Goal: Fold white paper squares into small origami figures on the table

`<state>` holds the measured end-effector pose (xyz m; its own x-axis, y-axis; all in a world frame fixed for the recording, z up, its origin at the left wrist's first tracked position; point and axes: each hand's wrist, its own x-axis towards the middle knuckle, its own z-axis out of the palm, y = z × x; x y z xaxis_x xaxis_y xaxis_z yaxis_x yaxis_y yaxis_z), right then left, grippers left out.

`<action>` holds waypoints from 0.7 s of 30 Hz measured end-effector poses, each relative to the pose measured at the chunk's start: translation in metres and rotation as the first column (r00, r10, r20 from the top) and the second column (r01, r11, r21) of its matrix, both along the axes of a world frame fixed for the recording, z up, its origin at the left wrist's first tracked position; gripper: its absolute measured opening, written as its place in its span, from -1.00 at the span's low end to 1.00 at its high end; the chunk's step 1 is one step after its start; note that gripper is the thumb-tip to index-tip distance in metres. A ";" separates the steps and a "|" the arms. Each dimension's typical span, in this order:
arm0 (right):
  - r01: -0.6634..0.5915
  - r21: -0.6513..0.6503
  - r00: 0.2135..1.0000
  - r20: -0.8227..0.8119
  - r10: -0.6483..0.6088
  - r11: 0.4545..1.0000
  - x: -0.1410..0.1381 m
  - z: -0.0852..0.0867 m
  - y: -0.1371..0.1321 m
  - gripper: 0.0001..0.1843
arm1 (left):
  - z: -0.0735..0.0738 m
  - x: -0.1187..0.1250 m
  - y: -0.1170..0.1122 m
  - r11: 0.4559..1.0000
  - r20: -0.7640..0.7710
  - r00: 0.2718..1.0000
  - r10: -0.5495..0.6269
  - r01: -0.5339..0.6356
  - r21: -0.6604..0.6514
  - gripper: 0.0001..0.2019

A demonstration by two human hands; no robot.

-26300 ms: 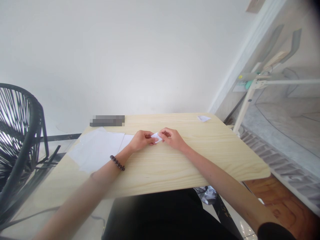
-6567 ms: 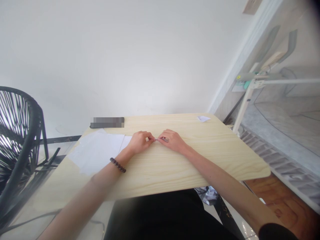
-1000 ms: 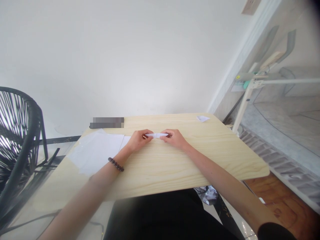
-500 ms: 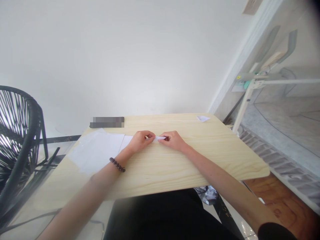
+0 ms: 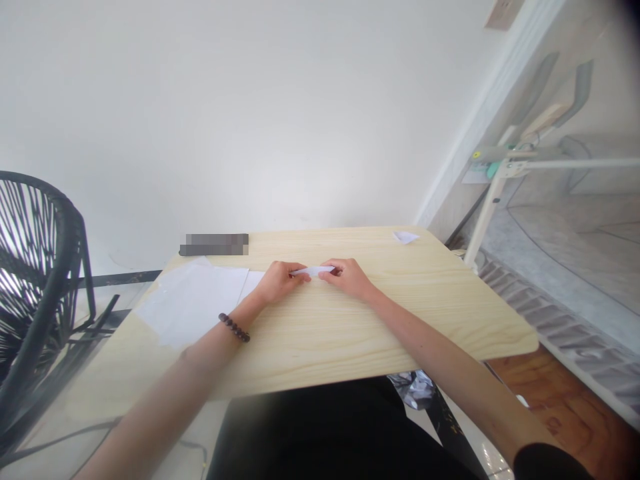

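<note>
A small folded piece of white paper (image 5: 314,271) spans the gap between my hands, just over the middle of the table. My left hand (image 5: 281,283) pinches its left end between thumb and fingers. At the other end, my right hand (image 5: 349,277) grips the paper the same way, thumb in front. The fingers cover both ends of the paper. Sheets of white paper (image 5: 200,300) lie on the table left of my left hand, partly behind that forearm. Toward the back right rests a small folded white paper shape (image 5: 405,237).
The light wood table (image 5: 360,347) meets a white wall at its back. A dark, blurred-out object (image 5: 215,245) lies at the back left corner. A black woven chair (image 5: 45,267) stands at the left, a white metal frame (image 5: 487,213) at the right.
My left fingers have shifted to the paper's left end, and more of the strip shows between my hands. My right hand has moved slightly.
</note>
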<state>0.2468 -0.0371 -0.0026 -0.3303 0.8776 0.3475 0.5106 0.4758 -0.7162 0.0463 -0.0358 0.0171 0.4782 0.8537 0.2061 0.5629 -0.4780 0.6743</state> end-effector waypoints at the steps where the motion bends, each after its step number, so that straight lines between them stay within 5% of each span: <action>1: 0.001 -0.009 1.000 -0.001 -0.001 1.000 0.000 0.000 0.000 -0.75 | 0.000 0.000 0.000 1.000 0.002 1.000 0.003 -0.003 -0.001 -0.72; 21: -0.062 -0.090 0.998 -0.022 0.060 0.994 0.002 0.005 -0.001 -0.47 | -0.003 -0.010 0.009 0.976 0.171 0.981 -0.088 0.119 -0.180 -0.60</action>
<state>0.2487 -0.0379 0.0021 -0.3784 0.8840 0.2746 0.4682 0.4387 -0.7670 0.0367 -0.0271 0.0142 0.5399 0.8320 0.1276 0.3931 -0.3833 0.8358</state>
